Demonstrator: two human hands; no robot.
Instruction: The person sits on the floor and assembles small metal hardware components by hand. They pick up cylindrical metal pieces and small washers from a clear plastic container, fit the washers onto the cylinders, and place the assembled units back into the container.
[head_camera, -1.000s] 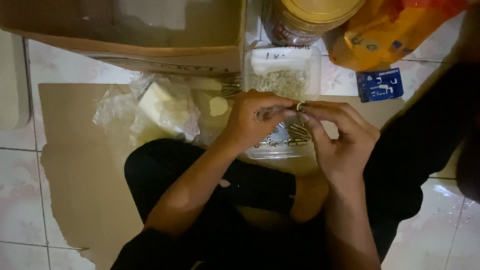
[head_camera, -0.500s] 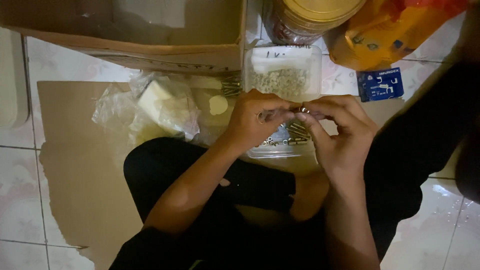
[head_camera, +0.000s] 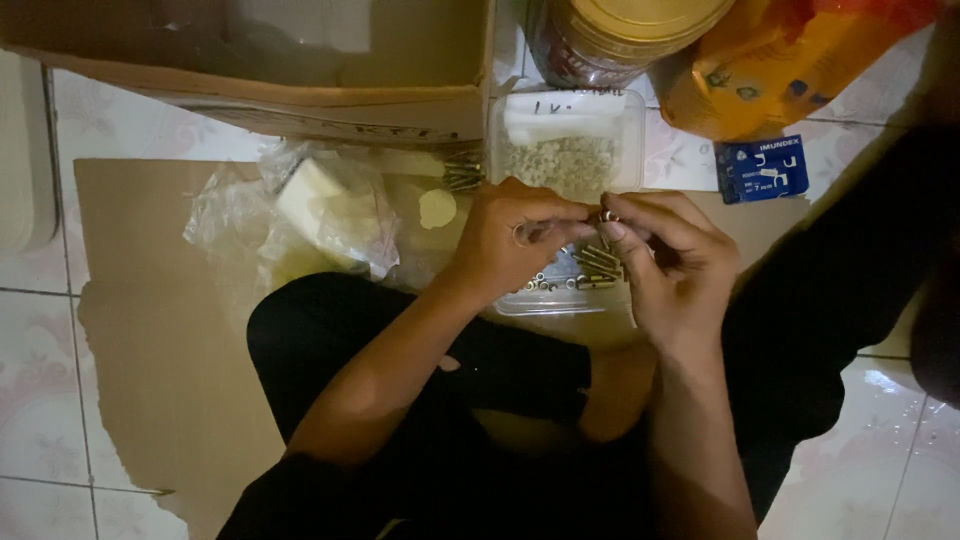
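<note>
My left hand (head_camera: 515, 240) and my right hand (head_camera: 672, 260) meet fingertip to fingertip over a clear plastic tray (head_camera: 560, 300) that holds several small metal bolts (head_camera: 597, 265). Between the fingertips both hands pinch one small metal bolt with a nut (head_camera: 606, 216). A ring sits on a finger of my left hand. Just beyond the hands stands a second clear tub (head_camera: 568, 150) filled with small pale metal parts. I sit cross-legged in dark trousers, with the tray in front of my knees.
A flat cardboard sheet (head_camera: 150, 300) covers the tiled floor on the left. On it lie crumpled clear plastic bags (head_camera: 300, 215) with pale blocks. An open cardboard box (head_camera: 300, 70) stands at the back, with a gold-lidded jar (head_camera: 620, 35), an orange bag (head_camera: 790, 65) and a small blue packet (head_camera: 763, 170) to its right.
Both hands stay together over the tray; the fingers shift slightly as they work the small bolt. Nothing else has moved.
</note>
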